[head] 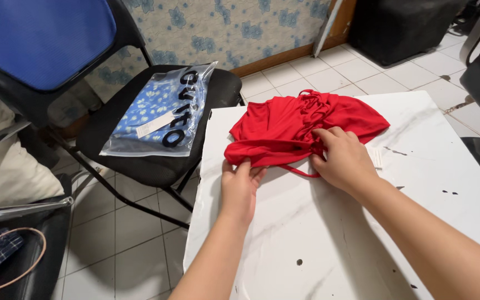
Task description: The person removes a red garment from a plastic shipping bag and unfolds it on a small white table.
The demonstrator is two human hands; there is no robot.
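Observation:
A crumpled red garment (290,125) with thin straps lies on the far part of a white marble-patterned table (445,166). My left hand (240,186) rests at the garment's near left edge, fingertips tucked under the fold. My right hand (343,158) presses on the garment's near middle, fingers pinching the fabric where a strap loops out. A small white tag peeks out beside my right hand.
A black chair (156,166) stands left of the table and carries a clear plastic bag (159,114) with blue floral cloth inside. A second chair with a blue backrest (40,39) is at far left. Tiled floor surrounds the table; dark furniture sits at the back right.

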